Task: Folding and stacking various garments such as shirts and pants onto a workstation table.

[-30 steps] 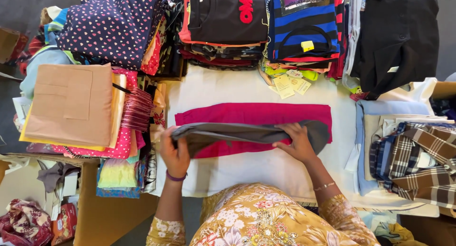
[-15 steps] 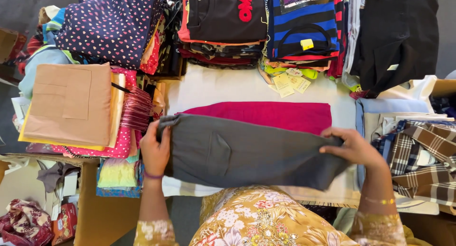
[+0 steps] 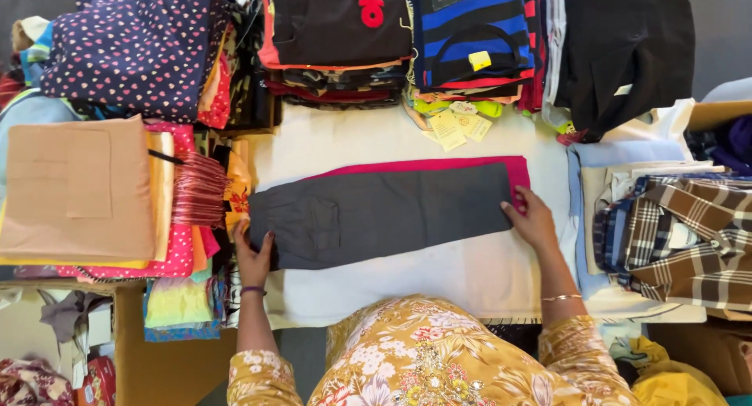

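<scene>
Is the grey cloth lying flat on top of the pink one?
Yes, the grey cloth lies spread flat over the pink cloth, with only the pink's top and right edges showing.

A table covered by a white cloth [image 3: 470, 277] is seen from above. A pink garment [image 3: 439, 164] is laid flat on it, with a grey garment [image 3: 376, 215] spread over that. Stacks of folded clothes [image 3: 345, 45] are ranged along its far edge.
</scene>
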